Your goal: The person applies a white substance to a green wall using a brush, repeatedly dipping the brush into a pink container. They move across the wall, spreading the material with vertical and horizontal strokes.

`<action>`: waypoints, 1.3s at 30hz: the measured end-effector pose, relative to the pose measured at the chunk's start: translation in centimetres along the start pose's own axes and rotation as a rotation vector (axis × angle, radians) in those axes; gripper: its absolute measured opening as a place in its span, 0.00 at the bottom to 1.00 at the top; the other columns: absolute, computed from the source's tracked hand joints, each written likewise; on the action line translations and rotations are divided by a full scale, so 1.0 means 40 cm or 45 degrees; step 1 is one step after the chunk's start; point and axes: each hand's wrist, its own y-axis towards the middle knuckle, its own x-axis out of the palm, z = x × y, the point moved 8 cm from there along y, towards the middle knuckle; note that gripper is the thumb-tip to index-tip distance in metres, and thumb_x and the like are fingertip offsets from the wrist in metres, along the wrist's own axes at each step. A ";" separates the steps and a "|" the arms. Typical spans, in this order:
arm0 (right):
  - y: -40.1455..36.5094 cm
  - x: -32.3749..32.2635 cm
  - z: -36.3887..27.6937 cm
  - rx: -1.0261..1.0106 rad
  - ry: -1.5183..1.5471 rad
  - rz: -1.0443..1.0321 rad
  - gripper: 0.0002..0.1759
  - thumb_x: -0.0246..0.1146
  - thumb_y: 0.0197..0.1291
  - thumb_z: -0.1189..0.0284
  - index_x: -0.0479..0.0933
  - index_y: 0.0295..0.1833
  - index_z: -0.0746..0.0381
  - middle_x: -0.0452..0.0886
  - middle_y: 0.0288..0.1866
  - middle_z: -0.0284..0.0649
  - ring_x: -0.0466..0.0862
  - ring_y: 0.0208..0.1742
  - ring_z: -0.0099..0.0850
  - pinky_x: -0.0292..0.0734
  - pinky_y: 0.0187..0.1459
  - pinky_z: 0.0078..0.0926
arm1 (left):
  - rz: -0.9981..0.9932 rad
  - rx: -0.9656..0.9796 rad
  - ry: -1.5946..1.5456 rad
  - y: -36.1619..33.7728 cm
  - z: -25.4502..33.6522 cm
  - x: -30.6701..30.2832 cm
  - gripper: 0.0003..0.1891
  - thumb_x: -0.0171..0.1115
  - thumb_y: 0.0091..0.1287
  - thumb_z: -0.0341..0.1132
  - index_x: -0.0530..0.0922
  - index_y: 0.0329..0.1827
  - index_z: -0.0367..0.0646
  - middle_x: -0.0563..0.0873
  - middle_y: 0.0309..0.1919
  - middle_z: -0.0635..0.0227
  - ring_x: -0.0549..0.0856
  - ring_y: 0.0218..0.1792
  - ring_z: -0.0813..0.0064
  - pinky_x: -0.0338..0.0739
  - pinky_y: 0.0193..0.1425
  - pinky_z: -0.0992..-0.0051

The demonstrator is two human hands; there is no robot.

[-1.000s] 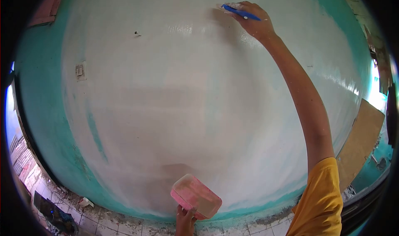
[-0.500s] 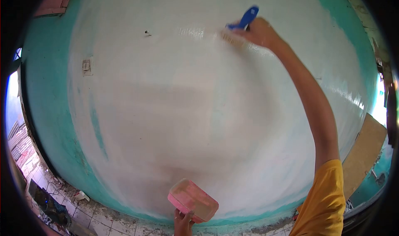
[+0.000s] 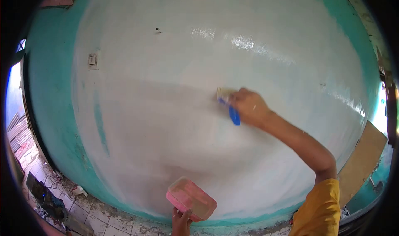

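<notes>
My right hand (image 3: 250, 106) grips a wide paintbrush (image 3: 234, 114) with a blue handle. Its pale bristles point upward at the middle of the wall (image 3: 166, 119), while the handle hangs below my fingers. White paint covers most of this wall, with green showing around the edges and in a streak at the left. Low in the view, my left hand (image 3: 181, 222) holds a pink rectangular container (image 3: 192, 198) by its near side. The container is tilted, and pale residue coats its inside.
A light switch (image 3: 93, 60) is set in the wall at left, and a small dark hole (image 3: 157, 29) lies above it. A brown board (image 3: 363, 161) leans at the right. Tiled floor (image 3: 97, 224) with debris runs along the wall's base, near a doorway (image 3: 16, 95).
My right hand has swept the paintbrush down the wall, and its bristles have turned from pointing downward to upward. The pink container stays in my left hand, almost unmoved.
</notes>
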 end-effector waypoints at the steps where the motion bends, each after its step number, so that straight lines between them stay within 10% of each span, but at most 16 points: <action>1: 0.001 -0.006 -0.004 0.000 0.001 -0.001 0.14 0.64 0.55 0.71 0.82 0.48 0.54 0.83 0.38 0.41 0.82 0.43 0.44 0.82 0.44 0.40 | -0.006 -0.002 0.052 -0.003 0.014 0.008 0.40 0.61 0.72 0.37 0.47 0.80 0.46 0.70 0.67 0.60 0.78 0.58 0.62 0.78 0.57 0.61; 7: 0.197 -0.167 0.358 0.612 -0.008 0.118 0.28 0.61 0.64 0.44 0.84 0.42 0.61 0.85 0.37 0.51 0.85 0.41 0.49 0.79 0.45 0.45 | -0.040 -0.009 0.045 -0.016 0.012 -0.007 0.36 0.59 0.73 0.39 0.51 0.78 0.44 0.71 0.65 0.59 0.78 0.58 0.62 0.78 0.58 0.60; 13: 0.265 -0.336 0.337 0.428 -0.300 0.819 0.15 0.62 0.65 0.56 0.84 0.45 0.55 0.85 0.41 0.44 0.84 0.45 0.44 0.81 0.46 0.43 | -0.251 -0.006 0.237 0.001 -0.055 -0.074 0.32 0.58 0.74 0.38 0.54 0.76 0.43 0.71 0.64 0.59 0.78 0.57 0.63 0.76 0.61 0.60; 17: 0.209 -0.106 0.128 0.221 -0.361 0.307 0.15 0.60 0.56 0.75 0.79 0.50 0.54 0.80 0.39 0.40 0.82 0.44 0.42 0.82 0.41 0.39 | 0.038 -0.129 -0.057 -0.039 0.047 -0.037 0.29 0.62 0.67 0.29 0.59 0.68 0.38 0.75 0.59 0.57 0.80 0.58 0.62 0.83 0.54 0.59; 22: 0.058 0.049 -0.168 -0.090 0.006 0.036 0.16 0.62 0.54 0.75 0.80 0.50 0.56 0.81 0.40 0.41 0.83 0.44 0.40 0.83 0.42 0.37 | 0.074 -0.086 -0.069 -0.043 0.060 -0.103 0.28 0.63 0.67 0.29 0.61 0.68 0.40 0.76 0.59 0.59 0.80 0.57 0.64 0.83 0.55 0.61; 25: 0.119 0.036 -0.072 0.261 0.301 -0.227 0.15 0.63 0.59 0.66 0.82 0.50 0.58 0.84 0.47 0.42 0.83 0.50 0.44 0.81 0.50 0.44 | 0.115 -0.088 0.033 -0.066 0.065 -0.125 0.26 0.56 0.75 0.36 0.61 0.73 0.41 0.71 0.64 0.59 0.79 0.57 0.64 0.75 0.62 0.62; 28: 0.238 -0.093 0.134 0.531 0.221 0.209 0.27 0.63 0.61 0.44 0.83 0.43 0.60 0.86 0.36 0.49 0.85 0.42 0.49 0.80 0.47 0.44 | -0.054 -0.020 0.303 -0.052 0.008 -0.194 0.25 0.55 0.75 0.35 0.63 0.72 0.41 0.70 0.65 0.60 0.79 0.56 0.65 0.76 0.61 0.62; 33: 0.345 -0.265 0.292 0.683 -0.109 0.533 0.21 0.60 0.67 0.52 0.81 0.38 0.60 0.86 0.35 0.45 0.85 0.41 0.46 0.81 0.42 0.43 | 0.002 -0.122 0.093 -0.079 0.034 -0.220 0.30 0.58 0.73 0.38 0.57 0.75 0.44 0.70 0.66 0.60 0.79 0.54 0.66 0.78 0.56 0.63; 37: 0.298 -0.100 0.069 0.440 -0.262 0.325 0.11 0.60 0.64 0.65 0.81 0.48 0.58 0.84 0.45 0.40 0.83 0.46 0.40 0.83 0.41 0.39 | 0.017 -0.090 0.104 -0.088 0.068 -0.225 0.32 0.59 0.72 0.40 0.56 0.75 0.45 0.71 0.65 0.60 0.78 0.56 0.66 0.79 0.54 0.65; 39: 0.216 0.040 -0.123 0.117 -0.308 0.133 0.23 0.62 0.54 0.75 0.78 0.58 0.52 0.83 0.49 0.38 0.83 0.45 0.38 0.84 0.39 0.34 | 0.029 -0.075 0.100 -0.094 0.081 -0.227 0.32 0.59 0.72 0.40 0.56 0.75 0.45 0.70 0.66 0.60 0.77 0.57 0.65 0.79 0.54 0.64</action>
